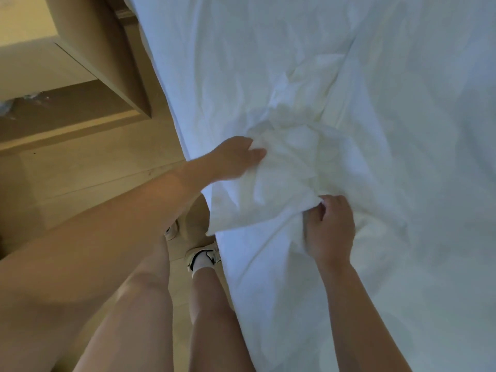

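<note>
At the near edge of the bed (268,318), a bunched white sheet (284,162) is clutched by the right hand (328,229) and pinched by the left hand (236,157). Gathering seems under way; an even outward pull is called for next.

free: flat sheet (295,49) far side, right | obstacle: bunched fabric (290,157) centre | obstacle: wooden cabinet (102,63) at left

Bunched white sheet (290,162) on bed (241,49): pinched at near fold by curled right grip (328,229); held at left edge by left grip (236,157), partly buried in fabric. Sneaker (204,257) on floor (94,170) beside bed edge
</note>
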The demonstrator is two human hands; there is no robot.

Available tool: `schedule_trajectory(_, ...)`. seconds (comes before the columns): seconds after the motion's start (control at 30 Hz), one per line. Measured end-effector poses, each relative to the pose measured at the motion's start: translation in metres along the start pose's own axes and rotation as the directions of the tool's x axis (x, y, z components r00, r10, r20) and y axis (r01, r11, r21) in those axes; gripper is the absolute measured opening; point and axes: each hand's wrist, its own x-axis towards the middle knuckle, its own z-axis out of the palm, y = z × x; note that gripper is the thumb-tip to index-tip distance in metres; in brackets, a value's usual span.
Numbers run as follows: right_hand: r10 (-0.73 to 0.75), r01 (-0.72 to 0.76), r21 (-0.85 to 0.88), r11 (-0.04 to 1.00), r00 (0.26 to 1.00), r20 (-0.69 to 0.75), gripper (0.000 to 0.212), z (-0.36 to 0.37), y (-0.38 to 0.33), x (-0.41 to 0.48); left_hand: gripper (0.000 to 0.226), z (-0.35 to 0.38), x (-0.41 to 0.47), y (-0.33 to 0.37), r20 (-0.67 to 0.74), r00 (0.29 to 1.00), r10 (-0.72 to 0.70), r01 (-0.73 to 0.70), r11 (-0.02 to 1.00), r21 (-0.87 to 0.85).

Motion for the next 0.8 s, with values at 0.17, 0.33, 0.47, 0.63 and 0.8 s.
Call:
schedule_trajectory(0.17,-0.051,0.053,-0.055,0.997,0.998,0.031,0.010,0.006,-0.001,-0.002,0.048,0.002,0.025,-0.010,-0.331,0.944,0.016,0.037,0.987,0.154)
schedule_trajectory(0.33,-0.247,0.247,0.091,0.965,0.969,-0.014,0.028,0.007,-0.033,0.016,0.048,0.007,0.037,-0.017,-0.367,0.930,0.010,0.103,0.952,0.287)
schedule_trajectory(0.47,-0.346,0.377,-0.027,0.926,0.875,0.339,0.080,0.029,-0.051,0.015,0.027,-0.007,0.016,-0.018,-0.480,0.877,0.034,0.066,0.980,0.189)
schedule_trajectory(0.63,-0.276,0.371,-0.183,0.910,0.874,0.401,0.095,0.049,-0.043,0.015,0.027,0.004,-0.012,-0.016,-0.239,0.971,-0.019,0.061,0.983,0.172)
schedule_trajectory(0.8,-0.317,0.380,-0.221,0.898,0.908,0.273,0.089,0.043,-0.047,0.004,0.030,0.000,-0.018,-0.012,0.028,0.990,-0.138,0.140,0.988,-0.060)
